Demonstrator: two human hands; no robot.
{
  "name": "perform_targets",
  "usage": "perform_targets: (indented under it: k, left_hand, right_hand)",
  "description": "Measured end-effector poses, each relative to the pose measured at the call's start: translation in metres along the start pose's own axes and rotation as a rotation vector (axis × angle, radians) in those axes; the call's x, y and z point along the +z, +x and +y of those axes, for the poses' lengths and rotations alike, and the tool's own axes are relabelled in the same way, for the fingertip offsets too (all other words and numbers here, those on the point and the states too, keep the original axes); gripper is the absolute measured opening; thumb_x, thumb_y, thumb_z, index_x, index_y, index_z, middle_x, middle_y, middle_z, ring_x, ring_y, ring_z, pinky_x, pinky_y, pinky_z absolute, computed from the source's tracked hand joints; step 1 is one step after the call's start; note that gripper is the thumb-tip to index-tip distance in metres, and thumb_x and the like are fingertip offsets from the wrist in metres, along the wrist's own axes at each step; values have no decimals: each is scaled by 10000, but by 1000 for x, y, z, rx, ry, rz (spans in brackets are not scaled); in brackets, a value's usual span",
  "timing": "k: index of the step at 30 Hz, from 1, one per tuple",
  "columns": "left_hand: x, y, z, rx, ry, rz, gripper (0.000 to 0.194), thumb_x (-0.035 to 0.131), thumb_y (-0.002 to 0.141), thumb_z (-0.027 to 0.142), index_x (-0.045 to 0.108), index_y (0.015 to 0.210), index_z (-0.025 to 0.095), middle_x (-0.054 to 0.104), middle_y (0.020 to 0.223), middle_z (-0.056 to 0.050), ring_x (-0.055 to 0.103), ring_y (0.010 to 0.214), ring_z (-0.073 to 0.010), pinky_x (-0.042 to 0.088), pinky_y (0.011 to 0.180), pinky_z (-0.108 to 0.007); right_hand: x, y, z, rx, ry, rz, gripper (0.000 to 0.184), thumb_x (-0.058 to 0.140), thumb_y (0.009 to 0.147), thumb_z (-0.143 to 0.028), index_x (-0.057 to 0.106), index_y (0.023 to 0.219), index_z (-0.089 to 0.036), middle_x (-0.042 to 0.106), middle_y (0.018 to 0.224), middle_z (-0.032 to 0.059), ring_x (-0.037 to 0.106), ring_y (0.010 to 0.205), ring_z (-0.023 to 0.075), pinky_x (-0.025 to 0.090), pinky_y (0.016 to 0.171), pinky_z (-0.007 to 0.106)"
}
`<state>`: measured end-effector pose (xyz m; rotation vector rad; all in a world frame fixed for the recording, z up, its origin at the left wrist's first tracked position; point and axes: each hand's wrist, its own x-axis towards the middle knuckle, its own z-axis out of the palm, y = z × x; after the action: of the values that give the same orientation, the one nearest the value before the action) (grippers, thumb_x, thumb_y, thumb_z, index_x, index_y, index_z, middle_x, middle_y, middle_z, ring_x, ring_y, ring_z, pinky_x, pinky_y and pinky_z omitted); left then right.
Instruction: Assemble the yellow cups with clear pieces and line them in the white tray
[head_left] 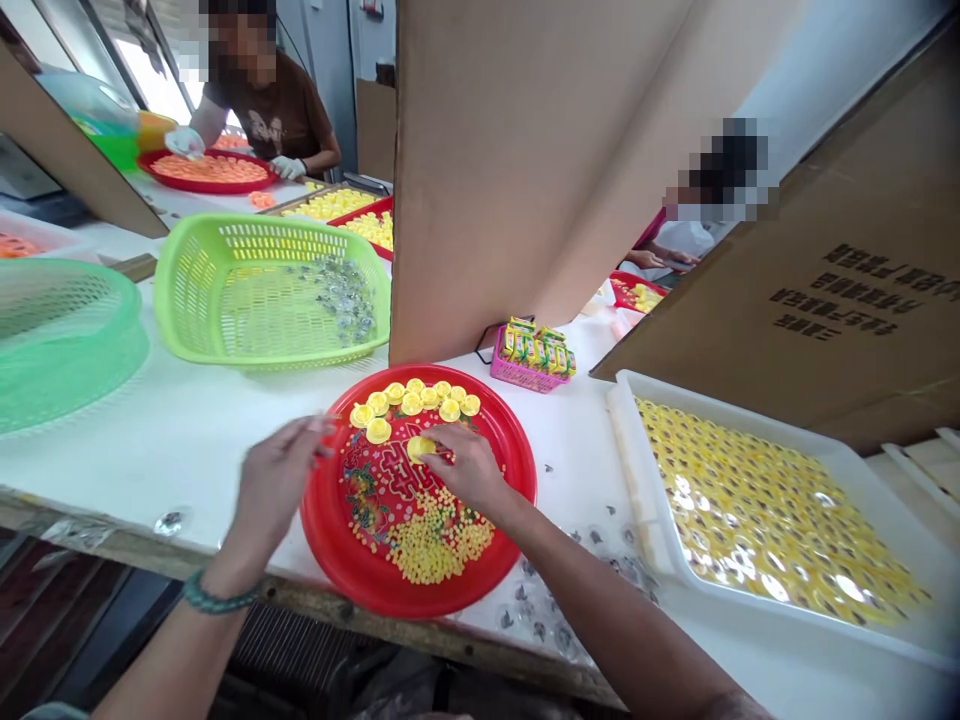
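A red round plate (510, 450) lies at the table's near edge. Along its far side sits a row of several yellow round caps (414, 399), and a heap of small yellow beads (435, 545) fills its near part. My right hand (469, 465) rests over the plate's middle, fingers pinched on one yellow cap (420, 447). My left hand (277, 480) hovers at the plate's left rim, fingers drawn together, slightly blurred; what they hold, if anything, I cannot make out.
A green basket (217, 290) holding clear pieces stands behind the plate, a teal basket (60, 340) at left. A white tray (637, 400) of filled yellow pieces lies right. Cardboard sheets (525, 150) stand behind. A small pink basket (525, 372) holds packets. Clear pieces (540, 610) litter the table. Other people work beyond.
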<state>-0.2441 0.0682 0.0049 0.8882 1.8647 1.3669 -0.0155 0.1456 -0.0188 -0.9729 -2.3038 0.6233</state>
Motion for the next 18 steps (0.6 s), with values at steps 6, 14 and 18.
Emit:
perform_targets:
  k: [6,14,18]
  left_hand:
    - [63,-35,8,-525,-506,-761,285,648,758,418,678,863,156,669,703,-60,614,591,-148,506,560,-244]
    - [84,-51,-3,-302,-594,-627,280,656,775,277,662,1025,150,675,966,-73,629,767,-142,535,622,-206]
    - [93,-67,-3,-342,-646,-553,208,579,822,209,652,1006,144,679,927,-83,654,778,-166,559,670,-259]
  right_hand:
    - [-12,-36,-26,-263,106,145,262,532,879,-213,628,1121,-183,664,1110,96,619,1009,173,495,886,327]
    - [-14,-79,-15,-300,-67,165,159,516,876,-157,650,958,-176,632,1121,109,583,999,186,489,888,352]
    - [-23,-92,-21,-141,13,202,181,542,871,-205,623,1031,-185,635,1003,90,579,941,176,499,843,328]
